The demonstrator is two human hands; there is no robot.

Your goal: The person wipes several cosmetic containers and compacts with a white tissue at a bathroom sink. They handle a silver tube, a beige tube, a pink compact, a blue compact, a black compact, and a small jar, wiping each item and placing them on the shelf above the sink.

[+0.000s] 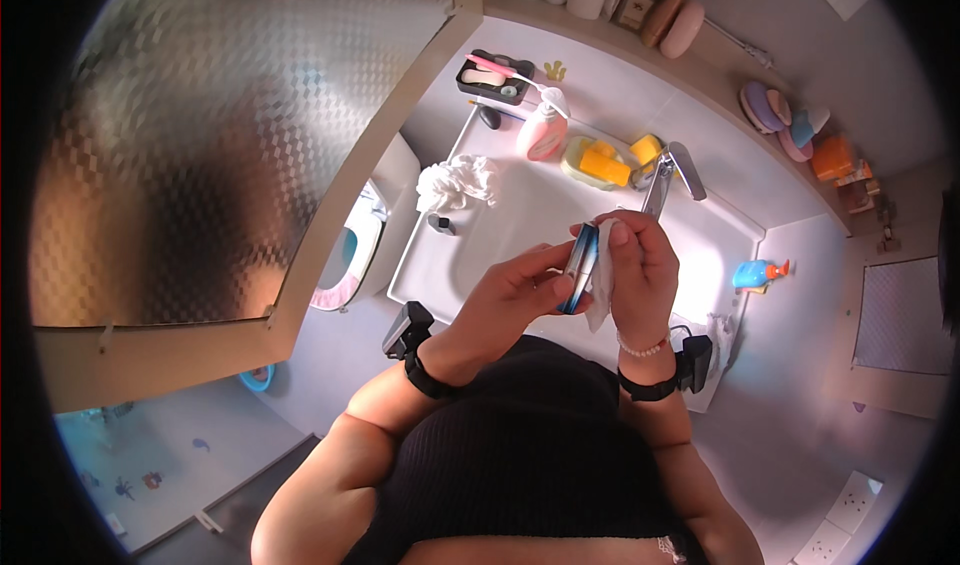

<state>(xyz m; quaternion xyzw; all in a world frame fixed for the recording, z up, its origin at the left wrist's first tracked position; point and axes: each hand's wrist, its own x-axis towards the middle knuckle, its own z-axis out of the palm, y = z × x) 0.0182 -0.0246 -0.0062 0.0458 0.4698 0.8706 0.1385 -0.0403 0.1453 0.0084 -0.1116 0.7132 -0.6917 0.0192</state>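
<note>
Above the near edge of the white sink (400, 280), my left hand (520, 290) grips a small flat object with dark blue edges and a pale, shiny middle (578, 270). It is tilted nearly edge-on, so I cannot tell its kind. My right hand (645, 265), with a beaded bracelet at the wrist, pinches a thin white tissue (600, 290) right beside that object. The tissue hangs down below the fingers. Just beyond my right hand stands the chrome faucet (656, 190).
A crumpled white cloth (458, 183) lies on the sink's left rim near a small black item (440, 225). Along the back are a pink pump bottle (543, 130), a dish with yellow sponges (603, 165) and a black tray (497, 90). A blue bottle (755, 274) stands right; a toilet (372, 235) left.
</note>
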